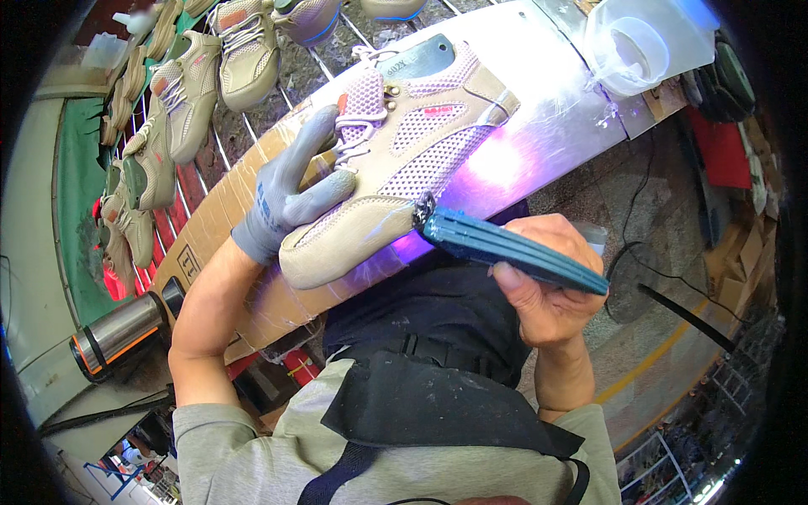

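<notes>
My left hand [296,195], in a grey work glove, grips a beige mesh shoe [425,145] over its laces and toe side. The shoe lies on its side with the toe pointing toward me, and a dark green last [418,61] shows in its opening. In my bare right hand [551,286] is a flat, ridged teal handle [513,250] with a dark, clumped tip like a brush. That tip meets the shoe's lower edge near the forefoot. Purple light falls on the shoe edge and the bench behind it.
A metal-topped bench [539,93] with cardboard [195,220] along its left part lies before me. More beige shoes [187,97] stand on a rack at left. A translucent tub [644,46] sits at the far right corner. Near my left elbow is a steel flask [122,335].
</notes>
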### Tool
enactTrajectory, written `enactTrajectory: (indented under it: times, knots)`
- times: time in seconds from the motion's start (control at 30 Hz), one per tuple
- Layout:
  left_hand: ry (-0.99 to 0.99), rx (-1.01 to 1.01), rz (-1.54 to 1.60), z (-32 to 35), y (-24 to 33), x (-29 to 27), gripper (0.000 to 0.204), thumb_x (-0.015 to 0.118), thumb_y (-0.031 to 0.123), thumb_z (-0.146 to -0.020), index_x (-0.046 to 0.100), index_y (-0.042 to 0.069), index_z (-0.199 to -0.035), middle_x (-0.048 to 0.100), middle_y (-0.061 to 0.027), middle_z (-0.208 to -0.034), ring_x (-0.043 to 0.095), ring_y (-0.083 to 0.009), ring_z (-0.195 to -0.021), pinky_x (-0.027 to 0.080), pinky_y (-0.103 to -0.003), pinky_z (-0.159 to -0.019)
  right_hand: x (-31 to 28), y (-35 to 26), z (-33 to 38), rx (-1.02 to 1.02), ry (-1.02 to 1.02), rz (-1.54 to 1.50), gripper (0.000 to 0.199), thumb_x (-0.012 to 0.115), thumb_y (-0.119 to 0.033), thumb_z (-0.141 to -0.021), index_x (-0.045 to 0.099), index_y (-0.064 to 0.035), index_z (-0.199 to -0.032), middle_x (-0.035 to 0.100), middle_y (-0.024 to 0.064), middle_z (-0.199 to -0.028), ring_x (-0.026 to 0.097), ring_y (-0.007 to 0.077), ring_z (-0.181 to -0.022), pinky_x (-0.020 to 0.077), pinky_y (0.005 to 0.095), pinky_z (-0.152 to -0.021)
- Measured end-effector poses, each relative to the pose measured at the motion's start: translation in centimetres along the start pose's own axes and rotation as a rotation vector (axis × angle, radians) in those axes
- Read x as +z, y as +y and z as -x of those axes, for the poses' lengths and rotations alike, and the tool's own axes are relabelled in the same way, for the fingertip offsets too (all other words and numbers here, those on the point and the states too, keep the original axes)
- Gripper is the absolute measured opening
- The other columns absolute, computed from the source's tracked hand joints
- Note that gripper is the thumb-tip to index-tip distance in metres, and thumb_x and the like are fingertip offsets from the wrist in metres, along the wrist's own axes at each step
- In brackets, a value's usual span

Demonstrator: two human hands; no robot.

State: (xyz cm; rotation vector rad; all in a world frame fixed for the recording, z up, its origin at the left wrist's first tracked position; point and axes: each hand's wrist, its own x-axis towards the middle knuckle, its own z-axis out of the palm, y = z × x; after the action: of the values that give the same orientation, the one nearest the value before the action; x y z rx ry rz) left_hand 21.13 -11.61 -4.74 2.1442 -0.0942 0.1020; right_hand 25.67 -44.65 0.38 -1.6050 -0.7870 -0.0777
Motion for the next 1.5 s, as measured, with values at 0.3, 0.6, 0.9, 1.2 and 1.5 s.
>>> enactTrajectory:
  times: [0.3, 0.6, 0.9, 1.2, 1.5]
  knots:
    - [-0.007, 0.170, -0.128, -0.2, 0.9, -0.2, 0.067, 0.078, 0.020, -0.090, 0.050, -0.001, -0.147, 0.055, -0.0274, -0.145, 0.062, -0.0368, -0.128, 0.051, -0.040, -0.106, 0.5, -1.1, -0.1, 0.075, 0.048, 0.009, 0.021, 0.080, 0.000, -0.081, 0.071, 0.0046, -0.099, 0.073, 0.0185, -0.090, 0.073, 0.0262, -0.077, 0.0577, 0.0328, -0.068]
    - [0.036, 0.468, -0.316, 0.1, 0.3, -0.8, 0.047, 0.081, 0.012, -0.084, 0.068, 0.023, -0.128, 0.056, -0.0281, -0.143, 0.065, -0.0433, -0.121, 0.056, -0.046, -0.100, 1.4, -2.8, -0.3, -0.126, -0.013, 0.190, 0.026, 0.082, -0.003, -0.081, 0.069, 0.0015, -0.103, 0.073, 0.0172, -0.089, 0.074, 0.0273, -0.074, 0.0591, 0.0323, -0.064]
    - [0.108, 0.646, -0.395, -0.3, 0.3, -1.0, 0.048, 0.078, 0.011, -0.085, 0.069, 0.026, -0.130, 0.055, -0.0271, -0.145, 0.066, -0.0410, -0.119, 0.059, -0.042, -0.094, 3.0, -4.6, -0.8, -0.165, -0.054, 0.293, 0.031, 0.082, 0.000, -0.078, 0.068, 0.0004, -0.106, 0.072, 0.0158, -0.092, 0.073, 0.0266, -0.072, 0.0582, 0.0330, -0.061]
    - [0.090, 0.664, -0.419, -0.1, 0.6, -1.3, 0.050, 0.076, 0.009, -0.084, 0.069, 0.026, -0.130, 0.054, -0.0259, -0.147, 0.066, -0.0396, -0.121, 0.060, -0.040, -0.093, 3.3, -5.6, -0.4, -0.229, -0.197, 0.341, 0.037, 0.079, -0.001, -0.072, 0.069, 0.0049, -0.108, 0.072, 0.0183, -0.095, 0.074, 0.0295, -0.078, 0.0613, 0.0350, -0.063]
    - [0.107, 0.693, -0.447, 0.1, 0.1, -1.5, 0.045, 0.076, 0.013, -0.088, 0.069, 0.023, -0.131, 0.059, -0.0250, -0.141, 0.067, -0.0389, -0.117, 0.059, -0.042, -0.092, 3.1, -4.6, 0.3, -0.251, -0.202, 0.252, 0.034, 0.077, 0.002, -0.073, 0.070, 0.0033, -0.107, 0.072, 0.0168, -0.094, 0.074, 0.0303, -0.080, 0.0614, 0.0354, -0.066]
